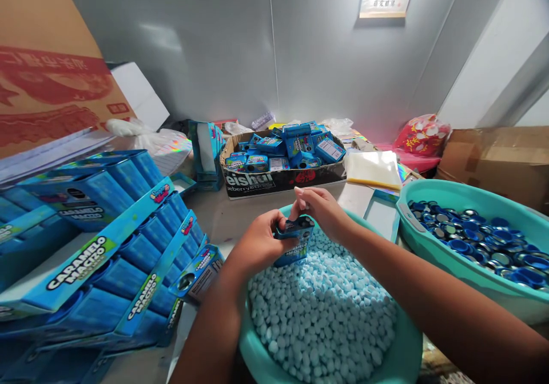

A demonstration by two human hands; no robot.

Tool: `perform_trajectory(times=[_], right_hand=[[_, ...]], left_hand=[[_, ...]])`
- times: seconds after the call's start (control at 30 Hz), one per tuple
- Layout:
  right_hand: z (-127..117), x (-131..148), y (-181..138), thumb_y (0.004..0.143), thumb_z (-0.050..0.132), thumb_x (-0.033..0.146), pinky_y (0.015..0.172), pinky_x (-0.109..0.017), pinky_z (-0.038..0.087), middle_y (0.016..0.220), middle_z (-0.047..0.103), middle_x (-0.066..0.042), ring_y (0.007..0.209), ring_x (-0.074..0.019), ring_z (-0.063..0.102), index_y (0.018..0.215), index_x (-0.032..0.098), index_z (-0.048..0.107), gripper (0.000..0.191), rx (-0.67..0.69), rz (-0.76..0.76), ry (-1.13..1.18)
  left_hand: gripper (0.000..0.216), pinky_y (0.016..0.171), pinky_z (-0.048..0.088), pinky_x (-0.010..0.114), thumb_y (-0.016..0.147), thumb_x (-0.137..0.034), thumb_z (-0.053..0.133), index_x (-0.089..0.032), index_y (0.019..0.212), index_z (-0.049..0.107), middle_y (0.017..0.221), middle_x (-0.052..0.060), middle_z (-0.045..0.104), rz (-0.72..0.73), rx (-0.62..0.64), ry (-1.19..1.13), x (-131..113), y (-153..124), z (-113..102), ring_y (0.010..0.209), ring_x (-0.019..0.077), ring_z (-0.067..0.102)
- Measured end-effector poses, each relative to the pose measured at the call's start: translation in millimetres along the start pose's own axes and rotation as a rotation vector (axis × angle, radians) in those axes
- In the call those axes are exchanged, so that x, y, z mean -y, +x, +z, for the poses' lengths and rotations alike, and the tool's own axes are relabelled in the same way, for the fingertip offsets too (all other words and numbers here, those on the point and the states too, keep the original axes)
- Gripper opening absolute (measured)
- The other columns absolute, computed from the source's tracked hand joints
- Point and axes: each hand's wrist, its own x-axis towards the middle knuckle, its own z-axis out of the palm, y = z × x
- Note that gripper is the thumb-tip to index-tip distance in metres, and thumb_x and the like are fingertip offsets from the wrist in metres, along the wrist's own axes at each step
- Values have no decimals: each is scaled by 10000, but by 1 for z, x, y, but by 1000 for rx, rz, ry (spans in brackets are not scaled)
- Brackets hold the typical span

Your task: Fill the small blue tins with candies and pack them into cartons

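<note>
My left hand (261, 236) is closed round a small blue candy box (297, 251), held upright over a teal basin (405, 355). The top end of the box faces up, and its flap looks raised. Just above that end, my right hand (321, 209) has its fingers curled together; whether anything small is between them is hidden. Pale blue candies (321, 309) fill much of the basin beneath both hands.
Stacked blue display trays (86, 258) of boxes rise on the left, with a loose box (199, 272) beside them. Behind the basin stands a black carton (283, 182) heaped with boxes. A second teal basin (480, 195) on the right holds round blue-and-silver lids (484, 241).
</note>
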Motion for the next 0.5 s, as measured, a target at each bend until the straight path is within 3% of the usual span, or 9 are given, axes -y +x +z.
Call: perform_trajectory(times=[0.3,0.5], right_hand=[[-3,2,3,897,460,634,916,-375,424,724,697,-54,822,-208,657,768,162,617,514,113,-26,-103],[-2,-3,1,946,285,674,1046,-427,343,1067,684,-68,1125,-227,578,1161,208,581,593,258,-25,-119]], left_hand=[[339,585,366,232,655,-363,731,-194,753,454,704,-48,514,-33,-83,45,1,1,-1,665,121,480],[362,596,388,232,625,-331,721,-204,792,426,732,-44,534,-69,-127,-52,3,4,0,678,125,504]])
